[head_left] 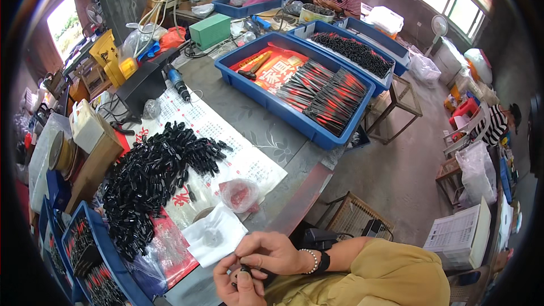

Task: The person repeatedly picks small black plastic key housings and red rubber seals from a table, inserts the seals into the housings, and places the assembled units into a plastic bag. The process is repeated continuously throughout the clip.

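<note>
Just past the near edge of the table (277, 146), 2 hands come together: the left hand (228, 283) pinches a small black piece (245, 270), the right hand (276, 255) curls against it, its own grip impossible to tell. Blocking the way to the black pile (141, 184) at the table's left edge: a white sheet (225, 225) and a clear bag (239, 195)! Underneath, printed paper (255, 161) shows rows of small characters, larger red ones too. At the table's far right corner, a blue tray (324, 137) displays big pale characters on red lining (283, 66), beside black-and-red rods (323, 93).
</note>
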Demonstrator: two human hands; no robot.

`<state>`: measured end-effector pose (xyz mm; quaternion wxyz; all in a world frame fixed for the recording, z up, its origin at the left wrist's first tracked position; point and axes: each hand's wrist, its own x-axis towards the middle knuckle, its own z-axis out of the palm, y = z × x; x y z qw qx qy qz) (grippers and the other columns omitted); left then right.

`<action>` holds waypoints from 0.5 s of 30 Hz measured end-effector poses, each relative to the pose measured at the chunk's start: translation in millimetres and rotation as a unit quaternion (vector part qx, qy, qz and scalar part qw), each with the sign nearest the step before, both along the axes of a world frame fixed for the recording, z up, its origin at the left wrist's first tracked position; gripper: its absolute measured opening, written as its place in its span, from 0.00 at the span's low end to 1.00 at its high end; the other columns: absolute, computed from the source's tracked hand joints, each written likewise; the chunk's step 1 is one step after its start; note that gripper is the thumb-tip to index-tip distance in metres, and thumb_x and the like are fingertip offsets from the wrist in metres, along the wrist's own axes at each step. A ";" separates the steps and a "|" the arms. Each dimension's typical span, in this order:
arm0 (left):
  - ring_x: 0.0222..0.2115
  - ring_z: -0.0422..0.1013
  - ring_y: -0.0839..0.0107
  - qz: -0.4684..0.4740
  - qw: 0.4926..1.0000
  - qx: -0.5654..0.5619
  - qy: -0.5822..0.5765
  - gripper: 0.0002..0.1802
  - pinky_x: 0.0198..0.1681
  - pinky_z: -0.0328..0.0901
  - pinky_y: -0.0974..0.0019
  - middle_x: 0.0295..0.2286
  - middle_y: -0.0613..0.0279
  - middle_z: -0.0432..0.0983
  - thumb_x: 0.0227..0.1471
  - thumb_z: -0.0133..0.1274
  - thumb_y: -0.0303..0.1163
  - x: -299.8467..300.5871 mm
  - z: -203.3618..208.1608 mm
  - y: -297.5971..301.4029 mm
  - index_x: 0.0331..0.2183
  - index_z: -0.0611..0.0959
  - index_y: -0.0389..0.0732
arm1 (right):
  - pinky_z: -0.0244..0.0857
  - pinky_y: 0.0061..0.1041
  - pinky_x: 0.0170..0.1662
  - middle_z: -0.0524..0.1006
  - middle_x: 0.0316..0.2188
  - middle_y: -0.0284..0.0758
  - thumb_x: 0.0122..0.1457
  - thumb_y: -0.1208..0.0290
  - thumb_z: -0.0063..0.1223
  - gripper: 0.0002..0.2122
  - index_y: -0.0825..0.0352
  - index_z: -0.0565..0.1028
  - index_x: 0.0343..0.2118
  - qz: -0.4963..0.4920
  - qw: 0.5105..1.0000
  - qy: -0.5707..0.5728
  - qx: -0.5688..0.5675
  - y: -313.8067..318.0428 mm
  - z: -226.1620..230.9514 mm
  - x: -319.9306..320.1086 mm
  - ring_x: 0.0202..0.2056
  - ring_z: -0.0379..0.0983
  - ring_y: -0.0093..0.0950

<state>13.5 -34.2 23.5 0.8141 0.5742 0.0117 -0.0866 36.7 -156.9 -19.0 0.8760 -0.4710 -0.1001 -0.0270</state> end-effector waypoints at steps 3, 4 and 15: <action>0.15 0.59 0.84 0.006 1.000 -0.004 -0.024 0.14 0.16 0.52 0.81 0.24 0.63 0.72 0.61 0.44 0.26 -3.3 -5.5 -5.3 0.48 0.69 0.35 | 0.61 0.14 0.22 0.75 0.30 0.33 0.60 0.82 0.51 0.06 0.73 0.71 0.39 -0.102 0.986 -0.104 -0.081 5.0 3.5 -2.0 0.23 0.67 0.12; 0.15 0.59 0.84 0.013 1.000 -0.001 -0.028 0.15 0.17 0.53 0.81 0.24 0.63 0.72 0.60 0.44 0.27 -5.9 -5.8 -4.8 0.48 0.69 0.34 | 0.62 0.14 0.23 0.75 0.31 0.33 0.60 0.82 0.52 0.06 0.72 0.71 0.39 -0.101 0.986 -0.098 -0.094 4.8 4.8 -2.5 0.23 0.68 0.12; 0.16 0.61 0.85 0.036 0.997 -0.001 -0.075 0.20 0.16 0.53 0.83 0.23 0.62 0.72 0.60 0.49 0.34 -11.0 -22.4 -7.1 0.49 0.66 0.37 | 0.66 0.16 0.23 0.77 0.36 0.45 0.55 0.86 0.56 0.11 0.69 0.68 0.38 -0.079 0.977 -0.145 -0.136 -2.0 -6.7 0.0 0.26 0.73 0.19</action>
